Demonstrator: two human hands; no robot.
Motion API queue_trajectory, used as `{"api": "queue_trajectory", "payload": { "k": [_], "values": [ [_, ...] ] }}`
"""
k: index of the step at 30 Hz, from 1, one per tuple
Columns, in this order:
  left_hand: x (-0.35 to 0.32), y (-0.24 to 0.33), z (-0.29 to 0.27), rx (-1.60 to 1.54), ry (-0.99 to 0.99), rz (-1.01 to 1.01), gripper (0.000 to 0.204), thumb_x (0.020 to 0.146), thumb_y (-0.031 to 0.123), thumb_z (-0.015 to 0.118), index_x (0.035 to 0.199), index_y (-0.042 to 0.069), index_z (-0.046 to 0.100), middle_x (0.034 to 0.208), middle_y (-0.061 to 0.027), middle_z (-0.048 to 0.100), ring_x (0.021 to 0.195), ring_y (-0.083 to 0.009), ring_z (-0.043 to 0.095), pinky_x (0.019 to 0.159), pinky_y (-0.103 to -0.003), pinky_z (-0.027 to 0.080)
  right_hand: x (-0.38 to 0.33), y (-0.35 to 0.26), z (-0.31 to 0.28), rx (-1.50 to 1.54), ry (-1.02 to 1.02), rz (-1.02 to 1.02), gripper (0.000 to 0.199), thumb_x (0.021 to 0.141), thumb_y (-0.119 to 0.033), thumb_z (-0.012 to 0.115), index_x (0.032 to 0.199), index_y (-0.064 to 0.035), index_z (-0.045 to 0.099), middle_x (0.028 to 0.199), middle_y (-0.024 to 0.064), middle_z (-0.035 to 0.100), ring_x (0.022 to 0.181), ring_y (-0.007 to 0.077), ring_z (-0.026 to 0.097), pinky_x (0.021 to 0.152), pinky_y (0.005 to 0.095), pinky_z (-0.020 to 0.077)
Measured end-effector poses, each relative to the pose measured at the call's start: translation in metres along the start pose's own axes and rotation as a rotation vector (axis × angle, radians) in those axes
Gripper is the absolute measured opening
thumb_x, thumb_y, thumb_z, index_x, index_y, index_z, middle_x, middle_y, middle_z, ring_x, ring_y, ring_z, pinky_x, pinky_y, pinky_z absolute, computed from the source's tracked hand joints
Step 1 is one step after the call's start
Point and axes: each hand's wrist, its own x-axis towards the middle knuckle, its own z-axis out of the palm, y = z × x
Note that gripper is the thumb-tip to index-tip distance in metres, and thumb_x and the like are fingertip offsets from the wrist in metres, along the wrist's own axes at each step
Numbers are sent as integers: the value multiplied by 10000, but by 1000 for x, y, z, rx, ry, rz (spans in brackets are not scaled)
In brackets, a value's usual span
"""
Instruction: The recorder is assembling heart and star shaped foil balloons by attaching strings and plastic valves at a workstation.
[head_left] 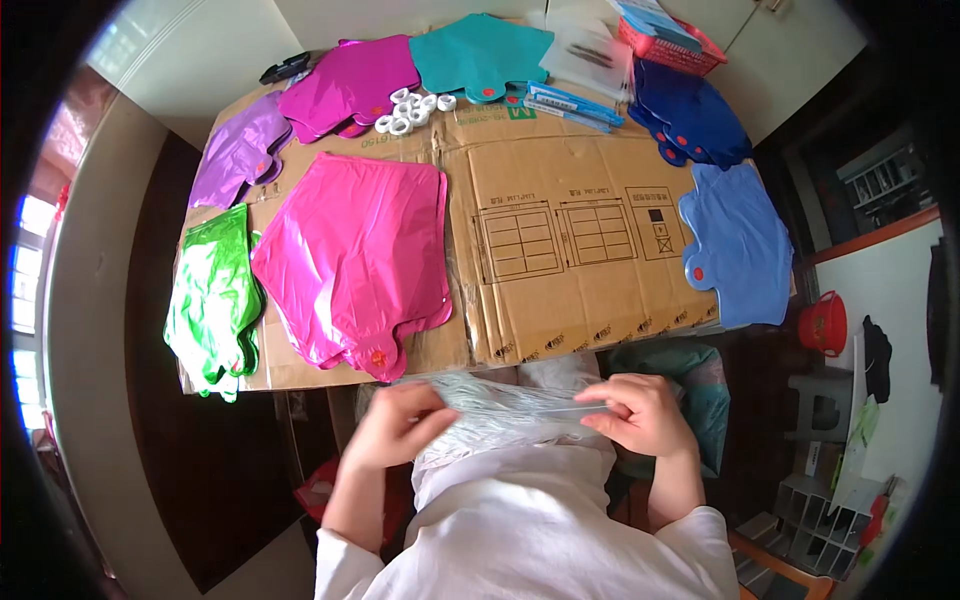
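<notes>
- My right hand (640,412) pinches a thin strand (575,408) between thumb and fingers; my left hand (400,420) curls opposite, too blurred to tell whether it grips anything.
- The bundle of pale strands (490,425) lies across the lap, between the hands; I'd draw sideways, gently and evenly (a jerk could knot the rest).
- The table (560,165) edge runs just beyond my hands, so I'd keep pulls low.
- The pink foil sheet (350,250) reaches that edge; bare cardboard to its right offers room.

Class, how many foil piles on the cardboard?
7: green pile, lilac pile and pink pile at left; magenta pile and teal pile at back; navy pile and light-blue pile at right.
</notes>
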Motion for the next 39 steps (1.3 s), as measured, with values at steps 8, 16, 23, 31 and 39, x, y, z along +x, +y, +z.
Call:
{"api": "queue_trajectory", "payload": {
  "k": [8, 16, 23, 31, 39],
  "values": [
    [-40, 25, -75, -839, 276, 531, 243, 786, 112, 556, 581, 48, 443, 478, -34, 429, 421, -162, 354, 419, -321, 259, -9, -17, -13, 853, 97, -254, 135, 776, -116, 695, 725, -3, 641, 589, 40, 566, 443, 124, 428, 408, 254, 291],
    [6, 90, -30, -605, 37, 430, 244, 853, 175, 592, 715, -26, 572, 640, -85, 540, 570, -228, 485, 529, -335, 390, 44, -58, -2, 574, 49, -476, 173, 751, -145, 703, 846, -35, 610, 809, 56, 563, 739, 202, 528, 644, 303, 422],
    [39, 102, -11, -444, -102, 468, 188, 863, 144, 593, 769, -18, 577, 677, -94, 567, 621, -205, 519, 589, -328, 422, 59, -18, 92, 630, -314, -316, 519, 769, -249, 711, 1169, -39, 456, 1117, 132, 545, 985, 228, 554, 852, 326, 424],
    [2, 80, -101, -838, 611, 442, 201, 910, 176, 518, 783, 63, 413, 532, 28, 305, 429, -61, 263, 403, -246, 198, 22, 30, 93, 444, -312, 97, 106, 873, -144, 577, 859, -39, 589, 740, 74, 617, 683, 153, 606, 630, 280, 468],
    [-25, 104, -191, -861, 439, 722, 149, 940, 142, 466, 821, 75, 407, 626, -10, 374, 502, -97, 241, 498, -253, 268, -21, 66, 114, 412, -273, 93, 96, 870, -124, 564, 863, -34, 598, 787, 75, 622, 731, 199, 606, 701, 305, 474]
  ]
}}
